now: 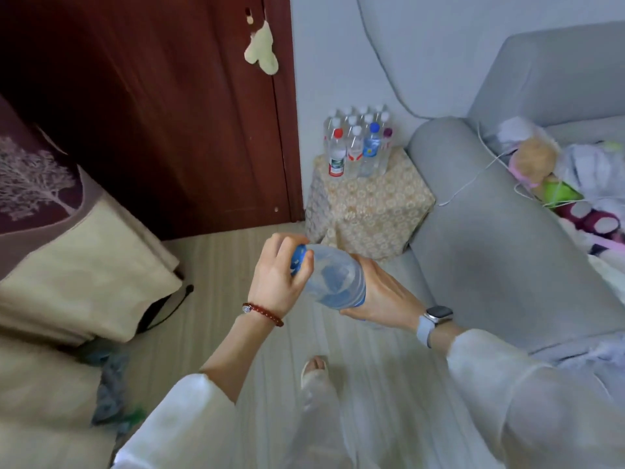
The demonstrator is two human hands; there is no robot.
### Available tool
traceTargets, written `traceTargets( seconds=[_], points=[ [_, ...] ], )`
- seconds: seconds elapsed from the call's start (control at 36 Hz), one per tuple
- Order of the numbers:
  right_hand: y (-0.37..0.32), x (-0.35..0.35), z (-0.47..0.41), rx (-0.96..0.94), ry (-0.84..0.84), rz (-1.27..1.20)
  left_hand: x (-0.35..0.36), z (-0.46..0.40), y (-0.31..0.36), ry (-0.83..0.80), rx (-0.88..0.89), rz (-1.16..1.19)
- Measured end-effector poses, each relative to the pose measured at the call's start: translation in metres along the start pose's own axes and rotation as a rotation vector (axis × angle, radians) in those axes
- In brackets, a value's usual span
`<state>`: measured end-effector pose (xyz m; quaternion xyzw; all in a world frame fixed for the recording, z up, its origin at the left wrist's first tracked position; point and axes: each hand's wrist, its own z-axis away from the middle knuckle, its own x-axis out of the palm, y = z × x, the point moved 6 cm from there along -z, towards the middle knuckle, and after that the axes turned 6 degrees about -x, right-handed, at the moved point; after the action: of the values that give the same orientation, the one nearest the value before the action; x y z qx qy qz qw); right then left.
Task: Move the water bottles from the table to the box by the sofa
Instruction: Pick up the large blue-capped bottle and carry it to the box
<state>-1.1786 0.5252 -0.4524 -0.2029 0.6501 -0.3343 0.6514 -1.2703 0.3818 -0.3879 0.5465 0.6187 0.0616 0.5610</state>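
Held water bottle (pixel 333 280): clear body, blue cap, blue label band.
Box (pixel 368 201): covered in beige-gold cloth with a repeated floral lace pattern.
Bottle group (pixel 358 143) at the box's rear edge: clear bodies; mostly white caps, one red, one blue, one purple; red-and-white labels, one blue label.
Sofa (pixel 490 238): plain grey.
Door (pixel 162 106): dark reddish-brown wood.
Bracelet (pixel 262 313): dark red beads, silver charm.
Watch (pixel 434 319): pale grey-blue strap, silver case.
Sleeves (pixel 527 394): white.
Floor (pixel 216 265): pale striped planks.
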Motion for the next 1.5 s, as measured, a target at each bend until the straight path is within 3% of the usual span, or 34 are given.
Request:
traceTargets(
  seconds=[0.33, 0.56, 0.72, 0.97, 1.14, 1.5],
  points=[
    [0.090, -0.121, -0.175, 0.130, 0.093, -0.191, 0.117, -0.242, -0.015, -0.059, 0.169, 0.040],
    [0.203, -0.211, -0.253, 0.206, 0.143, -0.171, 0.257, -0.368, 0.002, -0.192, 0.224, 0.017],
    [0.321, -0.269, -0.322, 0.268, 0.049, -0.240, 0.374, -0.456, 0.017, -0.276, 0.296, -0.108],
    [0.443, -0.325, -0.403, 0.340, 0.080, -0.237, 0.492, -0.558, 0.024, -0.261, 0.375, -0.183],
    [0.491, -0.337, -0.453, 0.385, 0.086, -0.326, 0.541, -0.610, 0.011, -0.371, 0.329, -0.210],
    [0.515, -0.327, -0.536, 0.289, 0.215, -0.493, 0.563, -0.671, -0.032, -0.385, 0.425, -0.456]
  ],
)
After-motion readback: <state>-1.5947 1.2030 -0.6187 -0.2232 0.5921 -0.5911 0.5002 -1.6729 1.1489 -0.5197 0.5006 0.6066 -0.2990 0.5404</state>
